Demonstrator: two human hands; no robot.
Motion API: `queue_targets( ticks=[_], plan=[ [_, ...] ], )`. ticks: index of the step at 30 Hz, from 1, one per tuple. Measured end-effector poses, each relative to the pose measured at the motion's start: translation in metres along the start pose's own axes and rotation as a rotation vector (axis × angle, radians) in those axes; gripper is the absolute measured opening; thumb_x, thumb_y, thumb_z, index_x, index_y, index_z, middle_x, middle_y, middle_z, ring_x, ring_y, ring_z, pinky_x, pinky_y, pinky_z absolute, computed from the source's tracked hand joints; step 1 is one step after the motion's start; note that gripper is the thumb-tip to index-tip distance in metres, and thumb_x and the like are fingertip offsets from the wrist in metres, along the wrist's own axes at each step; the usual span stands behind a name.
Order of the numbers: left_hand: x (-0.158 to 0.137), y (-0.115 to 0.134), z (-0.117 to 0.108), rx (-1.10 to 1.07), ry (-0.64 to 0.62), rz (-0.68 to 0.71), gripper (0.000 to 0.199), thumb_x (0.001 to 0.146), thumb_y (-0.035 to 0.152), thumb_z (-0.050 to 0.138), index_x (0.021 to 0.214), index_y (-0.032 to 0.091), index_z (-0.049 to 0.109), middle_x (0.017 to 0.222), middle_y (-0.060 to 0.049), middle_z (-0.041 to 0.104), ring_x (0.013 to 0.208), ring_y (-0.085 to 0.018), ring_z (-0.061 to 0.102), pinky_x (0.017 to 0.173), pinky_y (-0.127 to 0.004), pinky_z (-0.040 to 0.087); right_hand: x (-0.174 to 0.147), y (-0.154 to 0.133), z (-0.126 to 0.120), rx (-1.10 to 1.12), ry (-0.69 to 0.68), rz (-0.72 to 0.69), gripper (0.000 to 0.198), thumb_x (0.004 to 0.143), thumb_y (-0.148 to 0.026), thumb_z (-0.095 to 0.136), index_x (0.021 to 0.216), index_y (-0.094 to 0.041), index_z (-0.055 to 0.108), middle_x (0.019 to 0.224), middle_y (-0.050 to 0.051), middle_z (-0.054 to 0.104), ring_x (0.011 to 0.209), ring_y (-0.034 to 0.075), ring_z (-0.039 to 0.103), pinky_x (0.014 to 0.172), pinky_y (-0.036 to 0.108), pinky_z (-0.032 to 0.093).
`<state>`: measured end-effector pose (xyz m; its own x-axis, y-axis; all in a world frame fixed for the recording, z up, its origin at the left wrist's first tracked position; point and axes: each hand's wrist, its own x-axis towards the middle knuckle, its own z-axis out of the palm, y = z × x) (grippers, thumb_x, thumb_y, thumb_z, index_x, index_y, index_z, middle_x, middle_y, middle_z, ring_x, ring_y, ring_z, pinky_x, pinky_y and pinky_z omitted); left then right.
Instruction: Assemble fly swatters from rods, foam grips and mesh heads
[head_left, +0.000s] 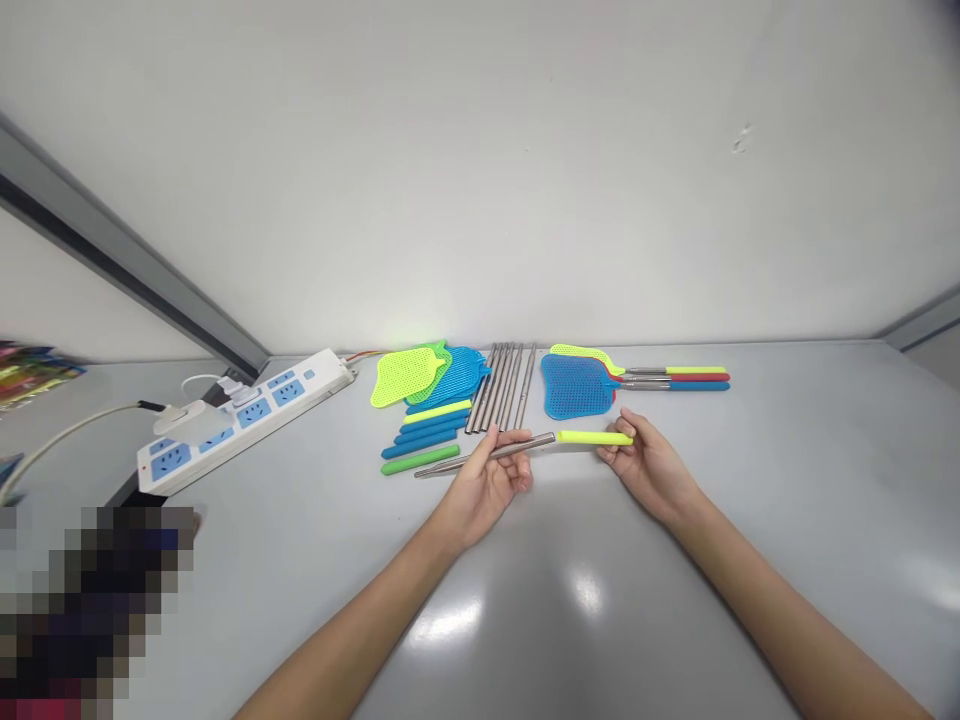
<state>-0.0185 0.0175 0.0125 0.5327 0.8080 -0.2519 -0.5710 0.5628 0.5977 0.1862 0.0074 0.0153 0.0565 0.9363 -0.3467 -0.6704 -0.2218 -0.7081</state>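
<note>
My left hand (491,485) is closed around a silver telescopic metal rod (534,443), its thick end pointing right. In my right hand (649,465) is a yellow handle sleeve (592,438), pinched at its right end. The sleeve's left end lies very close to the rod's thick end; whether they touch I cannot tell. Beyond my left hand lie several more metal rods (510,385) side by side. Loose sleeves, among them a green one (420,460) and a blue one (424,443), lie to the left. Fly swatter heads, yellow (405,378) and blue (450,380), are piled behind them.
Three whole fly swatters, the top one with a blue head (577,387), lie at the back right. A white power strip (247,420) with plugs and cables stands on the left of the grey table (787,480). A wall (525,180) rises behind. A pixelated area covers the lower left.
</note>
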Motion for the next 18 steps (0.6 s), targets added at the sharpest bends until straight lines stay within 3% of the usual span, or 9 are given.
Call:
queue_targets(
  ticks=[18],
  plan=[
    [0.0011,-0.0023,0.0005,0.102,0.07,-0.019,0.033,0.086,0.038,0.043,0.092,0.014,0.065,0.058,-0.001,0.053,0.056,-0.008,0.048,0.058,-0.02,0.037,-0.0035,-0.001,0.0015,-0.047,0.027,0.032,0.034,0.078,-0.033,0.056,0.05,-0.02,0.04,0.051,-0.004,0.027,0.052,0.012,0.04,0.058,0.026,0.041]
  ],
)
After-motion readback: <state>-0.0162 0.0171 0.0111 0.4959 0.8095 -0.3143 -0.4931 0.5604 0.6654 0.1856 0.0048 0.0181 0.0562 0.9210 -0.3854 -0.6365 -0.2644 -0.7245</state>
